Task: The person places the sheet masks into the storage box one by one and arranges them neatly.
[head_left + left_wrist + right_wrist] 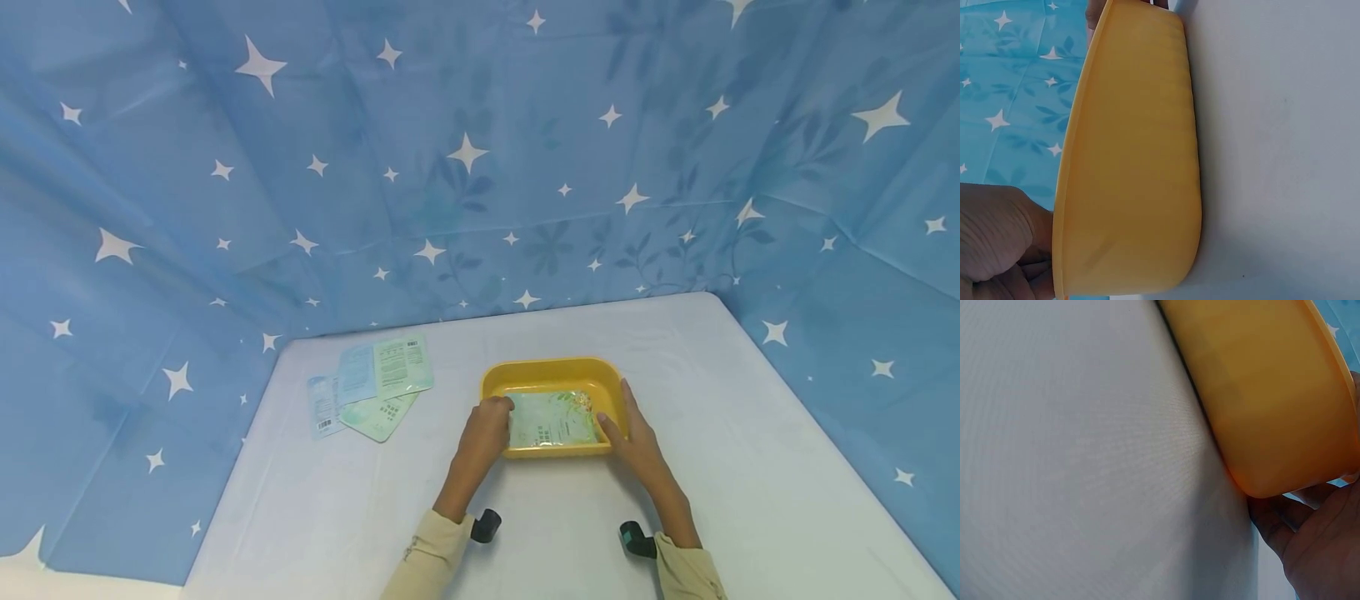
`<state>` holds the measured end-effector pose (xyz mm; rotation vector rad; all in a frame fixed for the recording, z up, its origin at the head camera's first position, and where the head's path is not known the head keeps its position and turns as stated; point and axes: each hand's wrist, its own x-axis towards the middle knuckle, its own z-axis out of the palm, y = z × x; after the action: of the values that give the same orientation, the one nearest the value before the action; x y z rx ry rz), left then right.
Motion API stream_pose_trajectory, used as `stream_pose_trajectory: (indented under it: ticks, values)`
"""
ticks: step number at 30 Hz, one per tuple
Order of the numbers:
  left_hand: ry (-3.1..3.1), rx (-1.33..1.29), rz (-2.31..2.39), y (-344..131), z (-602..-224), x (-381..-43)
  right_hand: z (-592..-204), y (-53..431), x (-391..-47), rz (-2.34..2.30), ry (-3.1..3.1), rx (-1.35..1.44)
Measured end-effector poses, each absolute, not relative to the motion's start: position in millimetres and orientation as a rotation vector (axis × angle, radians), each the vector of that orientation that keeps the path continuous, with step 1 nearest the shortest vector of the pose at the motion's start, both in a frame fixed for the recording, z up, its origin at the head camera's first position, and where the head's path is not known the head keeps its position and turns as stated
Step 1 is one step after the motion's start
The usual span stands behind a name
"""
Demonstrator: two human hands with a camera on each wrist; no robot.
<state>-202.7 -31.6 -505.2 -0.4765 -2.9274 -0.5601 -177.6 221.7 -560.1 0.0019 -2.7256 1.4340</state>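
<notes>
A yellow plastic basin (pixel 551 369) stands on the white table, with a flat, glossy green packet (pixel 551 419) printed with leaves inside it. My left hand (pixel 487 427) reaches over the basin's left rim, its curled fingers pinching the packet's left edge; the left wrist view shows these fingers behind the rim, their tips hidden. On the opposite side my right hand (pixel 636 437) grips the basin wall, thumb over the rim inside and fingers along the outside. In the right wrist view those fingers (pixel 1275 528) press against the basin's lower outer corner.
Several more flat packets, blue (pixel 324 406) and green (pixel 405 367), lie overlapping on the table's left side. A starred blue curtain (pixel 465 208) hangs behind and along both sides of the white table (pixel 750 467).
</notes>
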Motion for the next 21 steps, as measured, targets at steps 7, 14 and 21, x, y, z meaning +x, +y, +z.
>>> stream_pose_trajectory:
  ticks: [7, 14, 21]
  values:
    - [-2.861, -0.530, -0.767, -37.0, -508.5, -204.1, -559.2, 222.3, -177.5, 1.425, -2.727, 0.013]
    - [-2.750, -0.655, -0.869, -41.8, -510.0, -207.4, -554.5, 223.5, -179.4, 1.444, -2.725, 0.010]
    - [-2.728, -0.736, -0.953, -47.7, -516.7, -203.0, -557.6, 222.6, -177.4, 1.442, -2.750, -0.015]
